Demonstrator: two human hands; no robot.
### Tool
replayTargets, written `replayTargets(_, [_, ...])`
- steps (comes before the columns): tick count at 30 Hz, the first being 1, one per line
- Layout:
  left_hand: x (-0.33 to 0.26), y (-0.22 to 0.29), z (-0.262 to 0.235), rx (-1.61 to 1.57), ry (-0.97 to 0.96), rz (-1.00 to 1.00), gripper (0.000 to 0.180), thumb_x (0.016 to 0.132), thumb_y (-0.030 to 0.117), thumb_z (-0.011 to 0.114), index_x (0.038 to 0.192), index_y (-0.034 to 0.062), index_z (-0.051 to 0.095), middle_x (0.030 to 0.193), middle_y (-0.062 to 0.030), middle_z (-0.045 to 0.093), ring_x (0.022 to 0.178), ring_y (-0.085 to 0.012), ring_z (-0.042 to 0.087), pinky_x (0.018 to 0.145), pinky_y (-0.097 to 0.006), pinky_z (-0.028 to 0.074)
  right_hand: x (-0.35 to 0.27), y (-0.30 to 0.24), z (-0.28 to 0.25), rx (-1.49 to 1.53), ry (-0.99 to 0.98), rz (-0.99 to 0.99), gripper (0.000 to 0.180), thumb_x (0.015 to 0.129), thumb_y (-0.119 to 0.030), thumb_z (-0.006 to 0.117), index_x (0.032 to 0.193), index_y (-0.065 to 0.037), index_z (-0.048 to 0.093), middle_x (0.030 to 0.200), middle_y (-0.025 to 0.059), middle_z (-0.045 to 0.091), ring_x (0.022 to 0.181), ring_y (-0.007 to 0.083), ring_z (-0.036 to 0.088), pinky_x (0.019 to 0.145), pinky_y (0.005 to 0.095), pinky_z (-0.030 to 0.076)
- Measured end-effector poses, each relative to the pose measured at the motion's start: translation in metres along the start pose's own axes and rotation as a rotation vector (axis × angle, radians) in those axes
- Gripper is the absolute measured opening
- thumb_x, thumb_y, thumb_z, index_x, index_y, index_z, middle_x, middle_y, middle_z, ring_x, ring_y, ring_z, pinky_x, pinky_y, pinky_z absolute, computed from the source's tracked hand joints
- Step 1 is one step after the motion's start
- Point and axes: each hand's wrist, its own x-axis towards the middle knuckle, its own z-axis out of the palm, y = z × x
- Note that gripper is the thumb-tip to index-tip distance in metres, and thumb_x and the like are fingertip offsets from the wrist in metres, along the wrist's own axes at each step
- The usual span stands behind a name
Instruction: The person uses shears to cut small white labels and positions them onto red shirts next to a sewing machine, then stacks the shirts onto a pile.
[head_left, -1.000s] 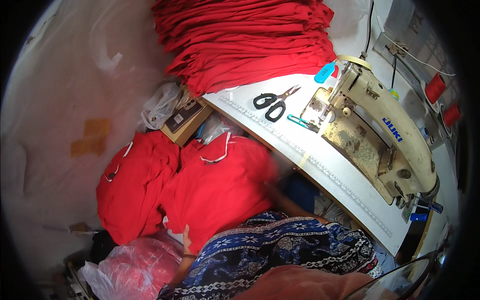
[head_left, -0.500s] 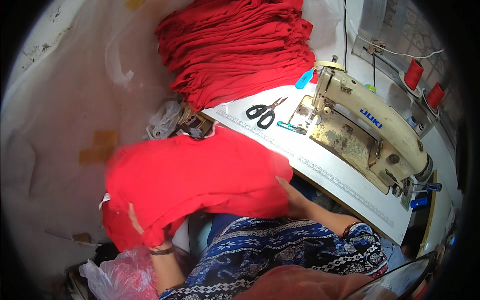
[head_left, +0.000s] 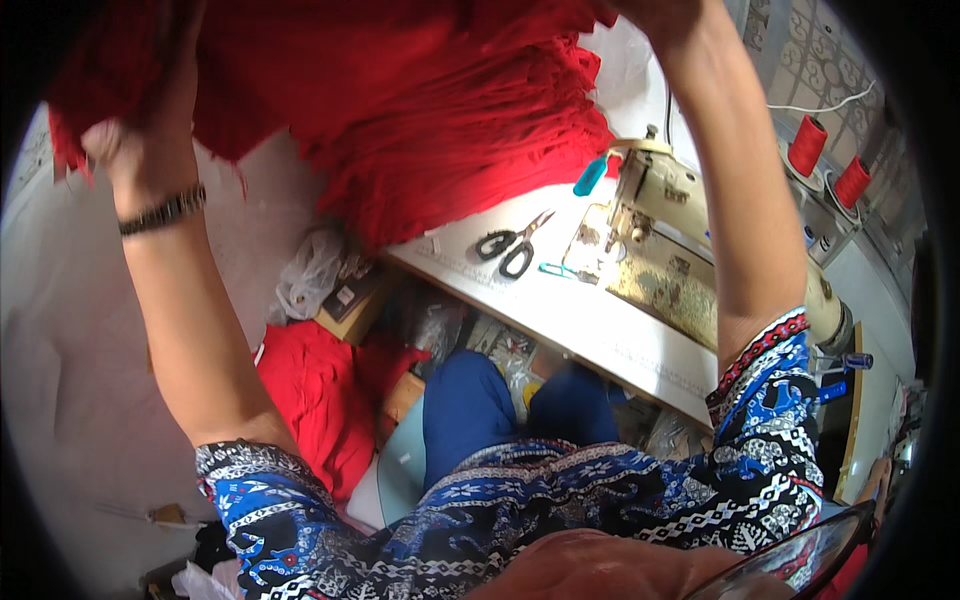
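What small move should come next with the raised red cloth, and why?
Probably lower the cloth toward the stack: the left hand and right hand are raised with it, it overlaps the stack's upper part in this view, and both are red.

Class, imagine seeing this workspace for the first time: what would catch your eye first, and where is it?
Probably the big red cloth spread aloft across the top of the picture, between the raised left hand and right hand. Next, the heap of red fabric below it, then the cream sewing machine on the white table, with black-handled scissors lying to its left.
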Motion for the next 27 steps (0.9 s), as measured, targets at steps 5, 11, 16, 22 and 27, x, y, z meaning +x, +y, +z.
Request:
replayTargets(5, [0.094, -0.039, 0.016, 0.015, 0.007, -0.064, 0.054, 0.089, 0.028, 0.06, 0.133, 0.0028, 0.045, 0.134, -0.0138, 0.052, 0.117, -0.0303, 0.054, 0.1, -0.045, 0.046, 0.07, -0.022, 0.024, 0.031, -0.029, -0.054, 0.056, 0.091, -0.044, 0.057, 0.133, -0.009, 0.046, 0.133, 0.0103, 0.054, 0.118, 0.026, 0.055, 0.102, 0.043, 0.044])
replayTargets(11, [0.11, -0.067, -0.013, -0.045, 0.061, -0.19, 0.053, 0.089, 0.027, 0.06, 0.133, 0.0025, 0.045, 0.134, -0.0141, 0.051, 0.118, -0.0301, 0.054, 0.1, -0.045, 0.045, 0.097, -0.029, 0.043, -0.014, -0.03, -0.067, 0.056, 0.09, -0.044, 0.059, 0.131, -0.008, 0.048, 0.131, 0.0101, 0.055, 0.116, 0.0257, 0.055, 0.101, 0.0428, 0.045])
replayTargets(16, [0.112, -0.056, -0.053, -0.141, 0.062, -0.26, 0.053, 0.089, 0.027, 0.06, 0.134, 0.0023, 0.045, 0.134, -0.0144, 0.051, 0.118, -0.0299, 0.054, 0.101, -0.045, 0.045, 0.089, -0.042, 0.063, -0.04, -0.018, -0.054, 0.055, 0.089, -0.043, 0.06, 0.13, -0.008, 0.049, 0.13, 0.01, 0.056, 0.115, 0.0254, 0.056, 0.1, 0.0426, 0.045])
replayTargets(22, [0.026, -0.027, -0.109, -0.431, 0.067, -0.437, 0.053, 0.089, 0.026, 0.06, 0.134, 0.0021, 0.045, 0.135, -0.0147, 0.051, 0.119, -0.0296, 0.053, 0.102, -0.045, 0.044, 0.063, -0.043, 0.055, -0.105, -0.047, 0.087, 0.054, 0.088, -0.043, 0.061, 0.127, -0.007, 0.05, 0.128, 0.0099, 0.057, 0.113, 0.0252, 0.057, 0.1, 0.0424, 0.046])
replayTargets(27, [-0.115, 0.013, -0.11, -0.511, 0.114, -1.033, 0.051, 0.088, 0.025, 0.061, 0.131, 0.0001, 0.048, 0.132, -0.015, 0.053, 0.118, -0.0287, 0.054, 0.101, -0.043, 0.045, 0.019, -0.007, 0.019, -0.344, -0.045, 0.337, 0.063, 0.085, -0.04, 0.066, 0.132, -0.003, 0.047, 0.127, 0.0142, 0.056, 0.115, 0.0266, 0.056, 0.098, 0.0434, 0.047])
